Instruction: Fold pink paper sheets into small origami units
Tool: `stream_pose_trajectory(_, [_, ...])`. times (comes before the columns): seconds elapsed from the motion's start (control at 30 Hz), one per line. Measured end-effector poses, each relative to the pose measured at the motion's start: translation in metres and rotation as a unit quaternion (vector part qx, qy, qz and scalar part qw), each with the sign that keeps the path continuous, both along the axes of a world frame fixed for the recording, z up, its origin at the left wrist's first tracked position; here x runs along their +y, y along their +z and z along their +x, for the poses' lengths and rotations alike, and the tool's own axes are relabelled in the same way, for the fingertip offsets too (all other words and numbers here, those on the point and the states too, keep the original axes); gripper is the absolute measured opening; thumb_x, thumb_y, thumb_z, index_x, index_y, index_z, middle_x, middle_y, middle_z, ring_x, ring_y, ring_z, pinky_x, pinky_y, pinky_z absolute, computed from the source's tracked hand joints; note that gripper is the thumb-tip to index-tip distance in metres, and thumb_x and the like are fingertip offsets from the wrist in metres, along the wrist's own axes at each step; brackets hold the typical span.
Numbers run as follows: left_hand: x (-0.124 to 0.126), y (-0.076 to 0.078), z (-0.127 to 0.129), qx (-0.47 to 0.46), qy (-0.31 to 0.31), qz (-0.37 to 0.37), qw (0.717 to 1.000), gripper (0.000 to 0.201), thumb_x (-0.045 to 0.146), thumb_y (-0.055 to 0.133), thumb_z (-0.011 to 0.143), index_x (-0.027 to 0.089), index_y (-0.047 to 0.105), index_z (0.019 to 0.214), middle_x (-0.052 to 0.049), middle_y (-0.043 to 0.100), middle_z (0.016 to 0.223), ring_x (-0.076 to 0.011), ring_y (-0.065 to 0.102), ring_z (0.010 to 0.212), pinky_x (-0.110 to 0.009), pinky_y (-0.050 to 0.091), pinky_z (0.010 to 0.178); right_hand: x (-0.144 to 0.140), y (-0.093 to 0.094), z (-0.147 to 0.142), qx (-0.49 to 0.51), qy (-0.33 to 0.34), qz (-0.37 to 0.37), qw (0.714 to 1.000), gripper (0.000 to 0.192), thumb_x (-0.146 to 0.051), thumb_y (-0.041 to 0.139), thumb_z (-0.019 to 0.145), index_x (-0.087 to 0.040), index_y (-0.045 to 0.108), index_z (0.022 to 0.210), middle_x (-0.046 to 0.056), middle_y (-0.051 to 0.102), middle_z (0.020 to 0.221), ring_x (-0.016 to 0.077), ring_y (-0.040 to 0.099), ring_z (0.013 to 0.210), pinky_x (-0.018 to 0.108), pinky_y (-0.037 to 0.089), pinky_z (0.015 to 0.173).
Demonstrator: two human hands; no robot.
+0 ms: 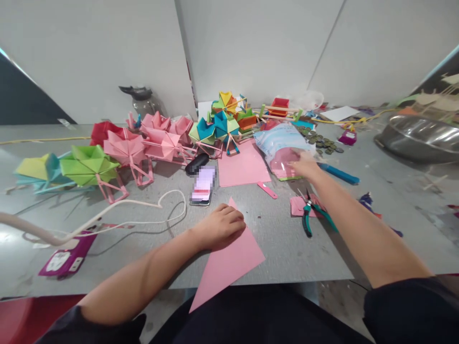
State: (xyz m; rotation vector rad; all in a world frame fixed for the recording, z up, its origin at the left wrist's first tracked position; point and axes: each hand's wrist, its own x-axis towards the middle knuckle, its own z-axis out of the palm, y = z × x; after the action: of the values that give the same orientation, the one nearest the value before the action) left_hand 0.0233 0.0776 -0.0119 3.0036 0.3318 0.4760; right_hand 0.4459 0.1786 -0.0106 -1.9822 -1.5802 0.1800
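Note:
A sheet of pink paper folded to a triangle (233,260) lies at the front edge of the table, its lower corner sticking out past the edge. My left hand (224,227) presses on its left side with the fingers curled together. My right hand (305,165) is stretched out over a clear and light blue plastic bag (278,141) with pink paper inside. Blur hides how those fingers are set and whether they grip the bag. A flat pink square sheet (240,167) lies left of the bag, with a pink craft knife (267,190) at its lower corner.
Green-handled pliers (307,220) lie on a small pink packet under my right forearm. A phone (203,185) and a black case (197,164) lie mid-table. Folded paper lanterns (124,145) crowd the back left. A white cable runs from a purple box (68,255). A metal bowl (419,138) stands right.

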Motion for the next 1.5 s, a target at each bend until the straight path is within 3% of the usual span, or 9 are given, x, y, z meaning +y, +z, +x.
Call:
stream_pose_trajectory(0.2, [-0.004, 0.012, 0.000, -0.003, 0.013, 0.009, 1.000, 0.014, 0.019, 0.058, 0.107, 0.018, 0.072, 0.106, -0.010, 0.080, 0.119, -0.0230, 0.073, 0.105, -0.040, 0.051, 0.096, -0.033, 0.015, -0.010, -0.021, 0.016, -0.060, 0.998, 0.056, -0.039, 0.077, 0.085, -0.020, 0.070, 0.137, 0.017, 0.078, 0.136, 0.0383, 0.075, 0.121, 0.053, 0.058, 0.110])
stream_pose_trajectory(0.3, [-0.025, 0.036, -0.005, 0.054, 0.101, -0.003, 0.993, 0.015, 0.028, 0.062, 0.107, 0.018, 0.072, 0.106, -0.011, 0.078, 0.113, -0.0258, 0.074, 0.099, -0.042, 0.053, 0.089, -0.057, 0.027, -0.017, -0.034, 0.035, -0.057, 0.997, 0.051, -0.034, 0.074, 0.089, -0.020, 0.070, 0.137, 0.018, 0.074, 0.142, 0.0394, 0.070, 0.131, 0.054, 0.053, 0.117])
stream_pose_trajectory(0.43, [-0.077, 0.059, -0.018, 0.178, 0.195, -0.052, 0.963, 0.054, 0.065, 0.084, 0.088, 0.016, 0.073, 0.108, -0.015, 0.076, 0.111, -0.0373, 0.073, 0.099, -0.055, 0.059, 0.088, -0.103, 0.040, -0.039, -0.065, 0.089, -0.018, 0.994, 0.043, -0.034, 0.064, 0.097, -0.024, 0.068, 0.139, 0.016, 0.070, 0.148, 0.0395, 0.062, 0.144, 0.057, 0.050, 0.121])
stream_pose_trajectory(0.6, [-0.118, 0.044, -0.037, 0.180, 0.225, -0.108, 0.951, 0.040, 0.042, 0.091, 0.088, 0.017, 0.074, 0.113, -0.016, 0.075, 0.132, -0.0373, 0.072, 0.121, -0.053, 0.064, 0.098, -0.157, 0.042, -0.085, -0.031, 0.175, 0.032, 0.984, 0.034, -0.037, 0.061, 0.103, -0.028, 0.072, 0.134, 0.013, 0.067, 0.152, 0.0371, 0.064, 0.143, 0.058, 0.053, 0.120])
stream_pose_trajectory(0.77, [-0.116, 0.024, -0.058, 0.082, 0.200, -0.143, 0.966, 0.009, 0.031, 0.077, 0.099, 0.022, 0.076, 0.098, -0.011, 0.076, 0.143, -0.0339, 0.071, 0.136, -0.049, 0.064, 0.109, -0.185, 0.046, -0.117, 0.025, 0.287, -0.016, 0.957, 0.030, -0.039, 0.067, 0.101, -0.029, 0.076, 0.128, 0.011, 0.074, 0.146, 0.0353, 0.067, 0.139, 0.059, 0.052, 0.119])
stream_pose_trajectory(0.9, [-0.118, 0.020, -0.063, -0.027, 0.226, -0.185, 0.956, 0.020, 0.021, 0.058, 0.104, 0.024, 0.078, 0.103, -0.007, 0.083, 0.128, -0.0292, 0.078, 0.127, -0.043, 0.066, 0.104, -0.206, 0.041, -0.134, 0.097, 0.275, -0.054, 0.955, 0.019, -0.038, 0.066, 0.102, -0.028, 0.077, 0.115, 0.011, 0.082, 0.124, 0.0343, 0.077, 0.116, 0.055, 0.059, 0.103])
stream_pose_trajectory(1.03, [-0.126, 0.017, -0.057, -0.161, 0.350, -0.231, 0.893, 0.022, 0.028, 0.053, 0.107, 0.024, 0.073, 0.100, -0.008, 0.086, 0.116, -0.0246, 0.084, 0.099, -0.035, 0.068, 0.085, -0.225, 0.022, -0.161, 0.222, 0.184, -0.084, 0.954, 0.014, -0.042, 0.066, 0.102, -0.028, 0.067, 0.104, 0.007, 0.081, 0.098, 0.0284, 0.078, 0.090, 0.044, 0.061, 0.078])
stream_pose_trajectory(1.3, [-0.121, 0.008, -0.039, -0.337, 0.452, -0.309, 0.766, 0.028, 0.043, 0.056, 0.106, 0.021, 0.066, 0.091, 0.000, 0.068, 0.070, -0.0162, 0.063, 0.059, -0.025, 0.051, 0.058, -0.223, 0.006, -0.186, 0.243, 0.054, 0.013, 0.968, 0.031, -0.048, 0.073, 0.089, -0.027, 0.055, 0.103, 0.010, 0.073, 0.112, 0.0255, 0.067, 0.083, 0.043, 0.054, 0.075])
stream_pose_trajectory(1.5, [-0.103, 0.021, -0.028, -0.367, 0.465, -0.454, 0.665, 0.039, 0.059, 0.066, 0.099, 0.021, 0.062, 0.097, 0.004, 0.060, 0.065, -0.0137, 0.053, 0.055, -0.023, 0.043, 0.054, -0.219, 0.022, -0.172, 0.301, 0.156, -0.010, 0.941, 0.019, -0.034, 0.070, 0.092, -0.028, 0.054, 0.084, -0.001, 0.060, 0.073, 0.0200, 0.057, 0.068, 0.034, 0.047, 0.063])
